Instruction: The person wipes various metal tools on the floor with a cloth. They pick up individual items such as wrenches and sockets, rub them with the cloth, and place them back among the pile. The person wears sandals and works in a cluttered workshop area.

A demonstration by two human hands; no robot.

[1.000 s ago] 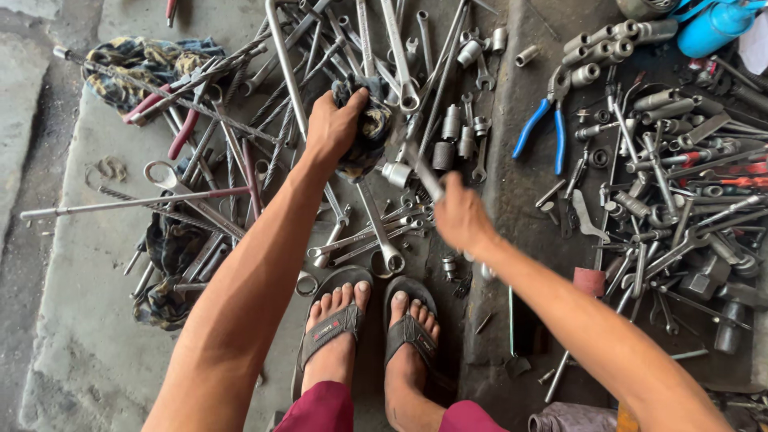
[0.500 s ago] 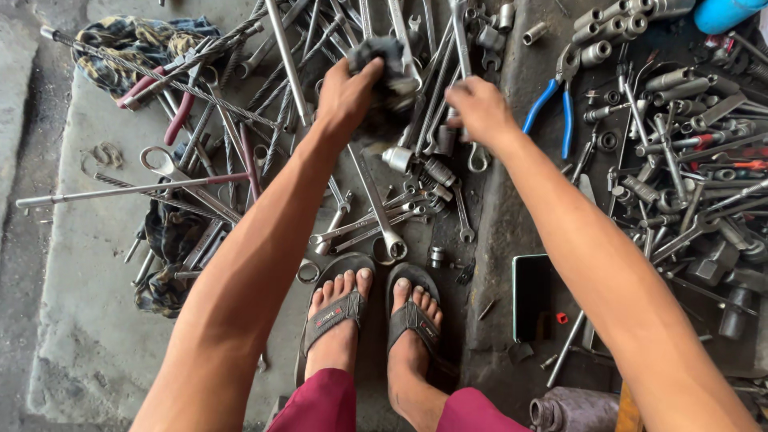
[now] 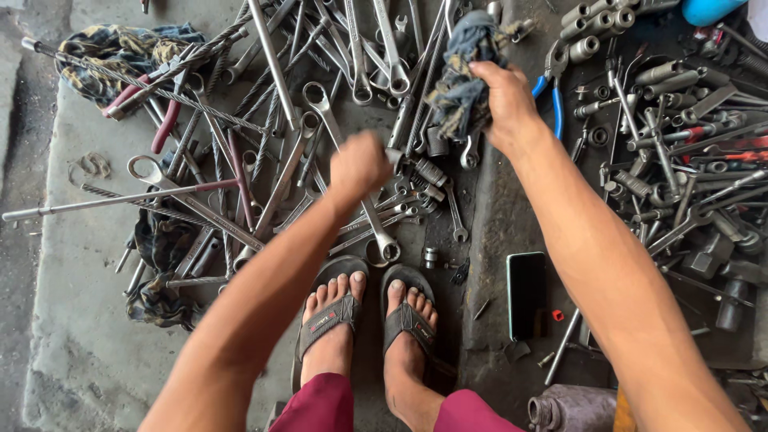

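Rag (image 3: 464, 80) first: a dark, crumpled cloth in blue-grey and yellowish tones, bunched in my right hand (image 3: 506, 104), whose fingers are clamped around its lower part while the loose end sticks up above my knuckles. It hangs over the far middle of the tool heap, above the long spanners (image 3: 376, 56) that fan out there, and just to the left of the blue-handled pliers (image 3: 554, 96). My left hand (image 3: 358, 166) is nearer to me, curled into a loose fist over the crossed spanners; it is blurred, so I cannot tell whether it has anything inside it. A ring spanner (image 3: 378, 232) runs out from under that hand toward my feet, its ring end lying just beyond the toes of my sandals (image 3: 368, 316). On the left a long steel rod (image 3: 120, 198) lies across the concrete floor (image 3: 72, 336), with a red-handled tool (image 3: 166, 126) and a second patterned cloth (image 3: 120, 48) near the top corner. On the right, sockets (image 3: 588, 36) and bits crowd a dark mat, and a dark phone (image 3: 526, 292) lies flat beside my right forearm
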